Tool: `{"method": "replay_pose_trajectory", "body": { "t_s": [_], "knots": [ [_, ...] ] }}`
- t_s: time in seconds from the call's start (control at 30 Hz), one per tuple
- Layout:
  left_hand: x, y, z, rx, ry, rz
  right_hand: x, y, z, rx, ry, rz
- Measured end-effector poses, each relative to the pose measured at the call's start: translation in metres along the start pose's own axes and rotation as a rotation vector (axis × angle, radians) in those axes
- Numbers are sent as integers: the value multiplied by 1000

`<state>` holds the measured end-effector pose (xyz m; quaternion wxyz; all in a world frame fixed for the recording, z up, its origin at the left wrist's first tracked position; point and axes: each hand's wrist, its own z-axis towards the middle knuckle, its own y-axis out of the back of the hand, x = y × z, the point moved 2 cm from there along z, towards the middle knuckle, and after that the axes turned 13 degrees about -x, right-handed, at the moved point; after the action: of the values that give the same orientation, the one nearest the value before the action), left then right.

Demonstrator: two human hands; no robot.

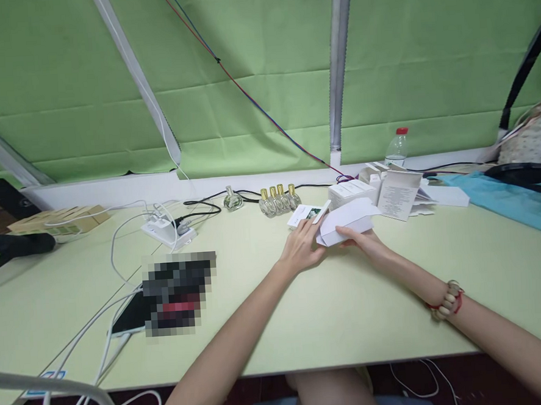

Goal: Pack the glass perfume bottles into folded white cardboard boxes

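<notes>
A plain white paper box (348, 220), with flaps standing out at both ends, is held at an angle just above the table. My right hand (363, 241) grips its near side, thumb on top and fingers underneath. At the box's left end, my left hand (303, 248) has its fingers bent around the end flap. Just beyond those fingers lies a small white printed carton (299, 216) with a dark green picture. Farther back stand several clear glass perfume bottles (280, 199) with gold tops, in a tight row. Another glass bottle (232, 199) stands apart to their left.
White cartons (352, 191) and a printed box (399, 193) are heaped behind my right hand. A red-capped water bottle (396, 149) stands behind them. At left are a power strip (168, 231), loose cables and a dark tablet (129, 314). Blue cloth (503, 197) lies at right.
</notes>
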<state>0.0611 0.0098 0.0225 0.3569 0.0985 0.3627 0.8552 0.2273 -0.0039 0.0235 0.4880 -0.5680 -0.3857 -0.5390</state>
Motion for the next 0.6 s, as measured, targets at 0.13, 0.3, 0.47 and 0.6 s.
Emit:
{"method": "replay_pose_trajectory", "body": {
  "t_s": [0.13, 0.3, 0.47, 0.6],
  "knots": [
    [2, -2, -1, -33, 6, 12, -1, 0, 1, -50, 27, -10],
    [3, -3, -2, -138, -40, 27, -2, 6, 9, -64, 21, 53],
    [2, -4, -1, -120, -50, 40, -4, 8, 11, 5, -50, 127],
    [0, -3, 0, -71, -27, 36, -4, 6, 8, 34, -46, 159]
  ]
}}
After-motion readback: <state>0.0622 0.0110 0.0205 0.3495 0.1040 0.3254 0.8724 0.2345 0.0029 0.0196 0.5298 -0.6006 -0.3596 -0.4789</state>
